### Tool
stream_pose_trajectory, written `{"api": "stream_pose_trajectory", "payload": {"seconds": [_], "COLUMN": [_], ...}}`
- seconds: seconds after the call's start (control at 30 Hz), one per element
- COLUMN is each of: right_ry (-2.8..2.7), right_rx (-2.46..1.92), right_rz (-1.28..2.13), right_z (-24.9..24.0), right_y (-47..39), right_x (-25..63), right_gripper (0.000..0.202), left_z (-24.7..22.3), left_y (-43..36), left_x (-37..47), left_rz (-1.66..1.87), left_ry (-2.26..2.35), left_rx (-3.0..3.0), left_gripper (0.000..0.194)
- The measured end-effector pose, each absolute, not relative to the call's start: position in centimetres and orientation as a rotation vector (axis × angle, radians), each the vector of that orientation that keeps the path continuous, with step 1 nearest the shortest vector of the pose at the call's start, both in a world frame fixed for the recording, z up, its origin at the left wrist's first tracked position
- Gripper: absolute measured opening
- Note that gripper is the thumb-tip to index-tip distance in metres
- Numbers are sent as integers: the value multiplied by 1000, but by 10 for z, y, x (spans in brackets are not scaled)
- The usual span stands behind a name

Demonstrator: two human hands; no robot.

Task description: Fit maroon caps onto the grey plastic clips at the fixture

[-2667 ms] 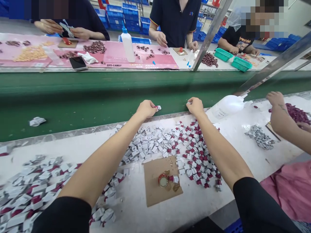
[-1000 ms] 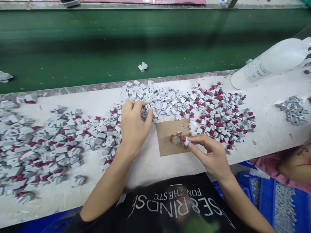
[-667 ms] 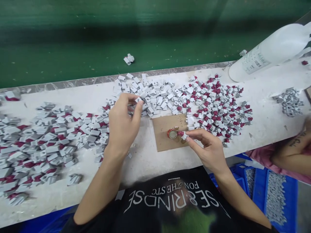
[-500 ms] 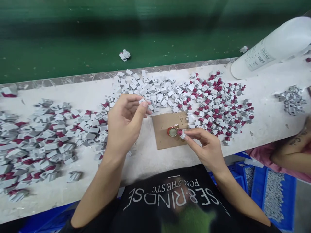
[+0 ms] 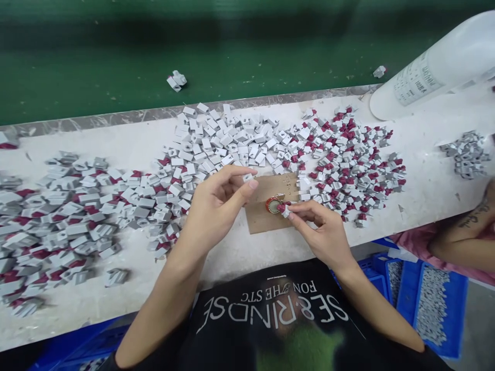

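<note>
Pc (image 5: 285,209) by red cap (image 5: 272,205)

Maroon/white, it's pinched in my R grip (image 5: 325,229), cap on card (image 5: 265,224). My L grip (image 5: 212,208) pinches a white block (image 5: 248,178) near card's L corner. Piles (image 5: 216,134) round about on tabletop (image 5: 228,260).

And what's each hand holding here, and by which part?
The left hand holds a small white block, exact grip spot unclear; the right hand holds a maroon-and-grey piece by its grey end.
</note>
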State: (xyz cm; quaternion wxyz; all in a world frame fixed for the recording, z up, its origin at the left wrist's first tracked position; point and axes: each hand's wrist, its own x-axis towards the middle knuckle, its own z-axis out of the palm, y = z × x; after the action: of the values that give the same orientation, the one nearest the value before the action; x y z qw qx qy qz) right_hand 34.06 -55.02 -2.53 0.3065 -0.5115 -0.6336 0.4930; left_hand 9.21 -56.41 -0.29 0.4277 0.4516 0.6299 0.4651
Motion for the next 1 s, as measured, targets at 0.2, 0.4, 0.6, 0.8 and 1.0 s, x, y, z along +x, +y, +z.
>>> {"api": "stream_pose_trajectory", "payload": {"seconds": [0.2,0.4,0.6,0.8,1.0], "right_ry": [-1676,-1676,-1409,-1112,-1015], "right_rx": [-1328,-1310,-1250,-1129,-1091], "right_rz": [1284,1275,1308,1491,1582], "right_z": [-26,-23,-12,-6,-7], "right_y": [-551,-551,-537,-517,-505], "right_x": [340,342,341,328,324], "right_gripper": [5,5,7,19,26], "left_z": [-2,-6,-12,-13,-8], "left_y": [-564,-563,-555,-539,-531], "left_x": [91,94,101,119,131], "left_rz": [1091,1147,1173,1254,1256], "left_ry": [1514,1358,1183,1119,1029], "left_rx": [1084,899,772,749,709], "left_gripper": [15,15,30,28,30]}}
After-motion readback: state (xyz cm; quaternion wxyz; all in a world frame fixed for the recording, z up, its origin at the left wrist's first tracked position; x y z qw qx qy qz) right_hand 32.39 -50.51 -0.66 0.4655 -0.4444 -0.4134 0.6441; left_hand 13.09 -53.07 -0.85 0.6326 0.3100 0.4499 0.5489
